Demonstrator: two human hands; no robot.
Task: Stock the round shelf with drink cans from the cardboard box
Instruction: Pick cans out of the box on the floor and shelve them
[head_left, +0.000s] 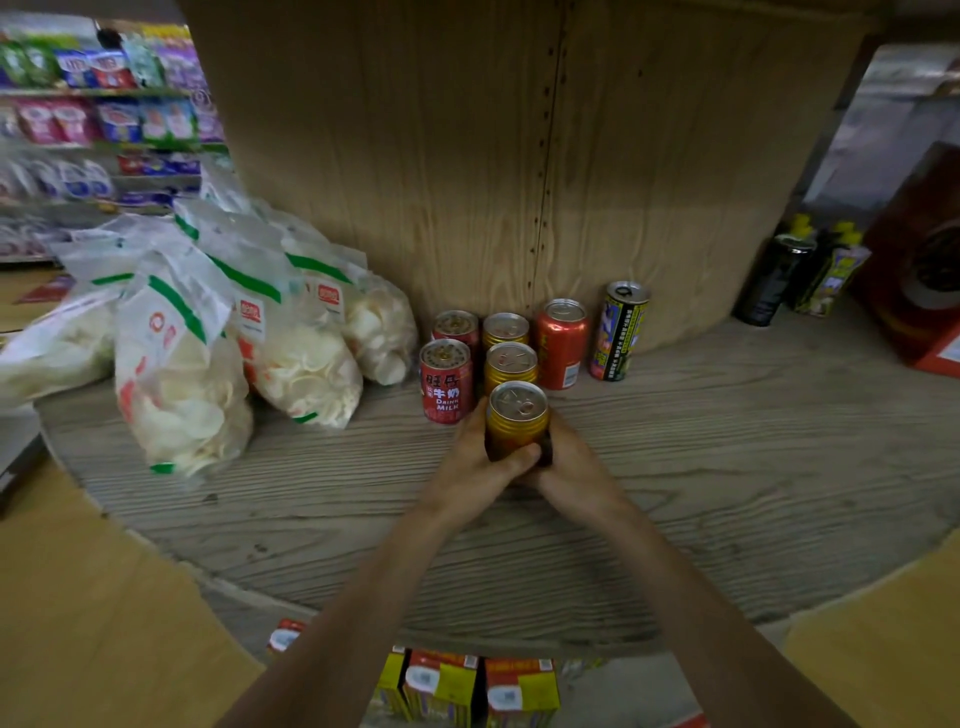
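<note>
Gold drink can (517, 418): upright over the grey wood-grain round shelf (727, 467), just near of a second gold can (510, 364) and right of the red milk can (447, 382); base hidden. Your left hand (475, 465) grips its left side, thumb curled across the near face. Your right hand (576, 467) clasps its right side. Both forearms reach in from the near edge, wrists converging.

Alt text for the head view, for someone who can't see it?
The left hand and right hand grip a gold can upright in front of two gold cans on the round shelf. Red milk cans stand left of them, a red can and a tall black-and-yellow can right; bags of white crisps lie further left.
</note>
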